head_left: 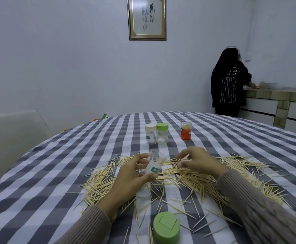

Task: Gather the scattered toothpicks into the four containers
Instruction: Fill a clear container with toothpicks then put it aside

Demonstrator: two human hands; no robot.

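**Toothpicks and containers on a checked cloth**

Toothpicks: pale wood, loose, strewn in a wide band across the near half of the table, thickest under and beside the hands; strays lie toward the near edge.

Open container: clear plastic, lidless, white label with green lettering, tilted with its mouth facing up and away. A few toothpicks show inside. Held by the left hand, fingers and thumb curled round its wall, above the pile.

Right hand: just right of the held container, over the toothpicks, fingers bent downward with tips at the pile. Whether it pinches any toothpick cannot be told.

Green lid: loose, lying on the cloth at the near edge, well apart from the hands.

Three upright containers further back: white-lidded container touching or just beside green-lidded container; red container apart to the right, packed with toothpicks.

Table: grey-and-white checked cloth.

Surroundings: white chair at left; framed calligraphy on the wall; person in dark clothing standing at a counter, back turned.
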